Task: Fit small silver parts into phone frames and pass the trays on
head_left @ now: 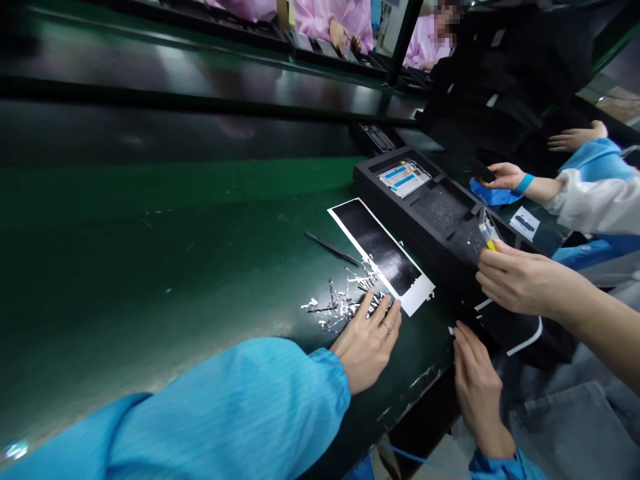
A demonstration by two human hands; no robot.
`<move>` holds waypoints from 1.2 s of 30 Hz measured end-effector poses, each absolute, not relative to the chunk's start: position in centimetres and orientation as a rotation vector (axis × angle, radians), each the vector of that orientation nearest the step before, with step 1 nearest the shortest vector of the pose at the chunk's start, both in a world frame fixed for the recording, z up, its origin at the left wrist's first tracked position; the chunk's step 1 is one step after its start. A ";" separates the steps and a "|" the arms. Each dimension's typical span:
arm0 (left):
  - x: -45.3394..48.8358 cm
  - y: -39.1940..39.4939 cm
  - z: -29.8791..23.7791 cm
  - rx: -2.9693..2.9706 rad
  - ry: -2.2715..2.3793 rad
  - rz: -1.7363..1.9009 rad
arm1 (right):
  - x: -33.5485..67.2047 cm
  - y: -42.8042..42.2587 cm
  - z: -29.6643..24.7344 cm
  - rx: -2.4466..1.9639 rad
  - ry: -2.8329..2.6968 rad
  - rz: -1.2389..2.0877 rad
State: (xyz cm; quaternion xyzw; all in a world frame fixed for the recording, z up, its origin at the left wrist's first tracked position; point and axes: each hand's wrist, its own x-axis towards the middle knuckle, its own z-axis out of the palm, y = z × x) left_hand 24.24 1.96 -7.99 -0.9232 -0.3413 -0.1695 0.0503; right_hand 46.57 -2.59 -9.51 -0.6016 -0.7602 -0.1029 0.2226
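Observation:
My left hand (367,343), in a blue sleeve and with a ring on one finger, lies palm down with its fingers stretched out. Its fingertips rest on a loose pile of small black and white strips (345,305). At the table's edge, my right hand (477,383) has its fingers close together, with a small white piece (451,331) at the fingertips. Beyond the pile lies a white-edged sheet with a black face (380,243). Dark tweezers (333,249) lie to the left of the sheet, apart from both hands.
A black foam tray (435,207) holds a phone-like part (406,179) at its far end. From the right, another person's hand (530,277) holds a metal-edged part above the tray. Farther back is a co-worker's hand with a blue wristband (523,184). The green table (175,267) extends left.

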 end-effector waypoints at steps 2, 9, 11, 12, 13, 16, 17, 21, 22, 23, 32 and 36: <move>24.3 1.9 -8.0 -2.814 -1.039 -0.523 | 47.2 -4.0 -8.9 -1.633 -2.115 -0.277; 24.3 2.0 -8.3 -2.826 -1.029 -0.518 | 46.1 -1.8 -7.0 -1.624 -2.113 -0.259; 24.2 2.1 -8.4 -2.821 -1.010 -0.523 | 45.1 0.3 -7.4 -1.613 -2.163 -0.231; 24.1 2.1 -8.4 -2.814 -1.006 -0.526 | 44.8 1.2 -7.8 -1.604 -2.193 -0.218; 24.1 2.2 -8.5 -2.807 -1.008 -0.526 | 44.5 1.9 -8.2 -1.591 -2.220 -0.207; 24.0 2.1 -8.4 -2.789 -1.033 -0.515 | 44.3 2.3 -9.2 -1.549 -2.270 -0.209; 24.1 2.1 -8.4 -2.786 -1.042 -0.509 | 44.5 1.8 -9.4 -1.540 -2.274 -0.220; 24.3 1.9 -8.1 -2.776 -1.086 -0.503 | 45.7 -1.1 -9.5 -1.543 -2.269 -0.269; 24.4 1.9 -8.0 -2.774 -1.095 -0.508 | 45.9 -1.8 -9.3 -1.547 -2.271 -0.273; 24.5 1.9 -7.9 -2.775 -1.099 -0.515 | 46.1 -2.3 -9.2 -1.551 -2.273 -0.276; 24.9 2.7 -7.9 -2.826 -1.037 -0.516 | 44.1 -0.8 -9.0 -1.620 -2.300 -0.285; 24.7 2.5 -7.8 -2.826 -1.036 -0.515 | 45.1 -1.7 -9.2 -1.679 -2.246 -0.348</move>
